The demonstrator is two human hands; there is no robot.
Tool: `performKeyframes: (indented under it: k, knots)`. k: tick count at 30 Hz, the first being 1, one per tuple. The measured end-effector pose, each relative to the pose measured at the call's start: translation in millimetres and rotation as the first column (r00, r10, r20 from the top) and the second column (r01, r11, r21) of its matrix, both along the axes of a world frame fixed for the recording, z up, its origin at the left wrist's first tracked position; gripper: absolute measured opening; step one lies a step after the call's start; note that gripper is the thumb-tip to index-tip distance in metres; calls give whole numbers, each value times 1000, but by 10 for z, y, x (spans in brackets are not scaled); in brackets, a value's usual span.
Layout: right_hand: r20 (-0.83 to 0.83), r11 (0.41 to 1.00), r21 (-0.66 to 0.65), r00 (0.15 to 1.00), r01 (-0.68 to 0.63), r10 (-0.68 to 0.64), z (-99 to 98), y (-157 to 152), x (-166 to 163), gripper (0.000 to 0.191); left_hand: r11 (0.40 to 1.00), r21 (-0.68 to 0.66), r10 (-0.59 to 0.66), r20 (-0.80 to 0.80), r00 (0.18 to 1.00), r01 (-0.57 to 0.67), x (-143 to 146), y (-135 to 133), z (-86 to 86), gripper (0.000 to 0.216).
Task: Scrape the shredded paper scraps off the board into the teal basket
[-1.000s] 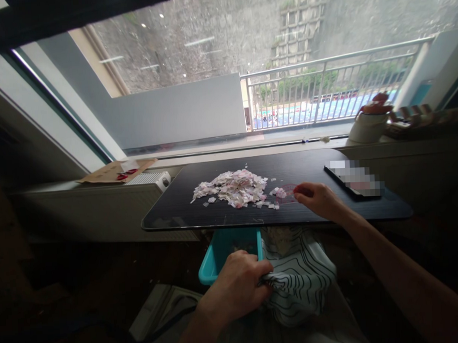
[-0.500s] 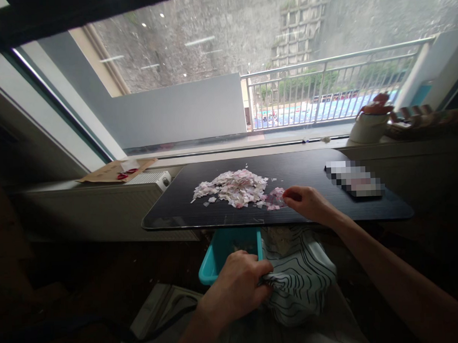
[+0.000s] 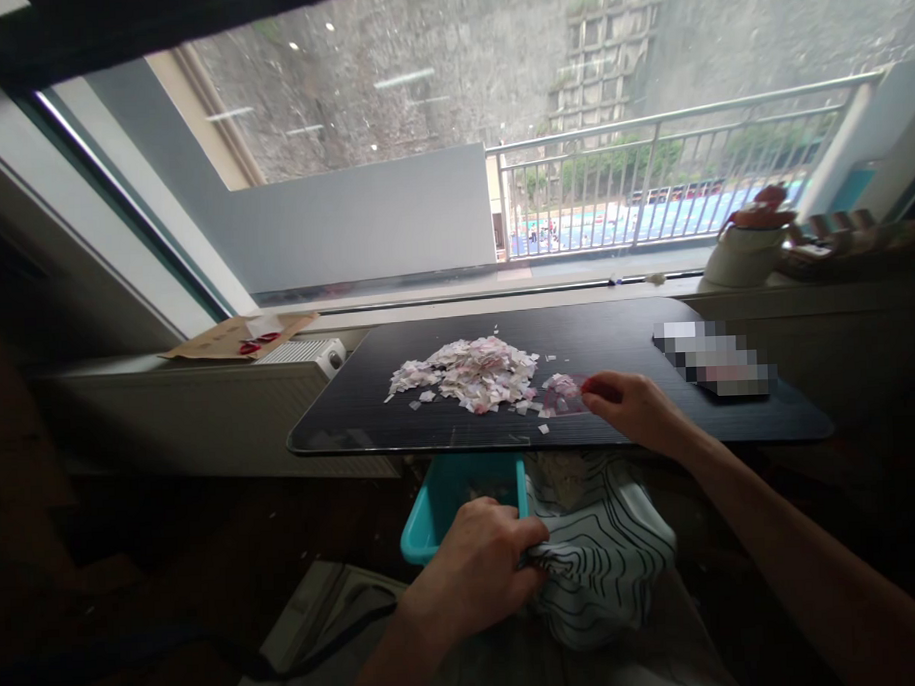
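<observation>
On the black tabletop (image 3: 614, 328) lies a loose heap of small white and pink paper scraps (image 3: 485, 372). To the right of the heap, my right hand (image 3: 629, 402) pinches the edge of a thin, see-through pink piece (image 3: 567, 404), with several scraps on or against it; its exact kind is unclear. Below the table edge, my left hand (image 3: 491, 562) is closed on the rim of a white cloth bag with dark wavy lines (image 3: 600, 568). Its mouth gapes upward, with pale material inside. Beside it, a teal plastic bin (image 3: 426, 529) sits partly behind my left hand.
A phone-like object (image 3: 713, 359), blurred out, rests at the table's right. On the left, red-handled scissors (image 3: 258, 343) lie on brown paper (image 3: 202, 339) by a white radiator (image 3: 300, 358). A pale pot (image 3: 747, 256) stands on the sill before the window.
My right hand has drawn the pink piece slightly right, away from the heap. A scrap now lies nearer the table's front edge. My left hand keeps its grip on the bag.
</observation>
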State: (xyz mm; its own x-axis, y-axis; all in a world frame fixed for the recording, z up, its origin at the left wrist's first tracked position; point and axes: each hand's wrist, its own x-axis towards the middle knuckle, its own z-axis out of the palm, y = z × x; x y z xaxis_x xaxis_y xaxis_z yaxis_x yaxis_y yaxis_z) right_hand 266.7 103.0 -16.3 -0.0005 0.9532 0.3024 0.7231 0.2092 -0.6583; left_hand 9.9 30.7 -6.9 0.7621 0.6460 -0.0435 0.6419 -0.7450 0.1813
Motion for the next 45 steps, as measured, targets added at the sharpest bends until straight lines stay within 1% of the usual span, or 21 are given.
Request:
performKeyframes:
  k: [2, 4, 8, 11, 15, 19, 23, 29, 32, 34, 37, 42, 45]
  knots:
    - [21, 999, 10, 999, 35, -35, -14, 38, -11, 22, 1000, 0, -5, 2, 1000, 5, 9, 2, 3, 10]
    - [44, 999, 4, 998, 40, -40, -17, 65, -28, 22, 1000, 8, -21, 5, 1000, 21, 27, 3, 4, 10]
    - [36, 1000, -11, 999, -21, 21, 8, 106, -78, 22, 997, 27, -70, 17, 997, 70, 85, -10, 16, 12]
    - [32, 999, 10, 999, -37, 36, 26, 139, -88, 23, 992, 25, -126, 30, 992, 125, 160, -42, 36, 14]
    - [69, 998, -5, 995, -70, 70, 39, 132, -48, 23, 977, 54, -208, 24, 978, 207, 302, -97, 47, 18]
    - [60, 992, -29, 990, -126, 128, 60, 80, 10, 22, 963, 89, -257, 14, 966, 254, 402, -109, 52, 18]
    - [40, 991, -28, 990, -134, 135, 55, 45, 33, 22, 961, 98, -260, 0, 966, 259, 415, -87, 70, 17]
    - [17, 979, -43, 980, -197, 198, 82, -56, 52, 21, 962, 78, -262, -8, 965, 262, 403, -74, 80, 18]
    - [26, 985, -25, 984, -173, 174, 115, -112, 61, 21, 963, 71, -261, -13, 965, 262, 411, -69, 83, 18]
    - [37, 985, -39, 985, -169, 170, 122, -136, 53, 21, 963, 66, -261, -17, 965, 261, 416, -67, 87, 18]
    - [26, 975, -69, 977, -209, 211, 118, -146, 21, 21, 964, 58, -260, -20, 965, 261, 418, -70, 96, 17]
    - [39, 988, -27, 987, -152, 153, 115, -133, -39, 22, 964, 62, -260, -15, 966, 260, 414, -73, 99, 17]
    - [15, 976, -64, 977, -210, 211, 111, -136, -54, 21, 963, 62, -262, -12, 965, 262, 415, -66, 91, 18]
